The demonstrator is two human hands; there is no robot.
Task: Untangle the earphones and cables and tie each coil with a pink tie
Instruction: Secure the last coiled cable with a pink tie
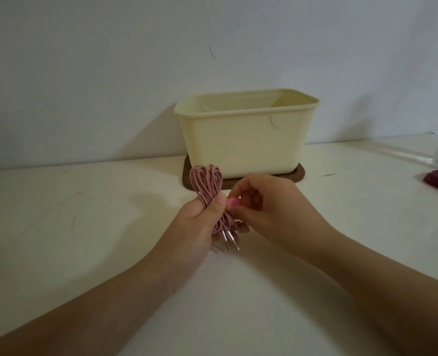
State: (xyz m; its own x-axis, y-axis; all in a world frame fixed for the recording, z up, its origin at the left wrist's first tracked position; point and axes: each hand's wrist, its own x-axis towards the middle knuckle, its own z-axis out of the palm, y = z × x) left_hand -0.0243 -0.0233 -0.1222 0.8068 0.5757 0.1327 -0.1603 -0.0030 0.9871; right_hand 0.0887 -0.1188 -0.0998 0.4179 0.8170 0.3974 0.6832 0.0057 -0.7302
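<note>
Left hand (199,222) is gripping the coiled dusty-pink cable bundle (208,191) mid-length, above the white table (84,227); long axis near upright, loops pointing up, metal plugs (229,240) down. Right hand (264,204) is pinching what looks like a bright pink tie (233,201) beside it.

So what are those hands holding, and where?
The left hand grips the coiled pink cable round its middle; the right hand pinches a bright pink tie.

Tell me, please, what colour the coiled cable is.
Dusty pink cable, clearest in the head view, held by the left hand.
</note>
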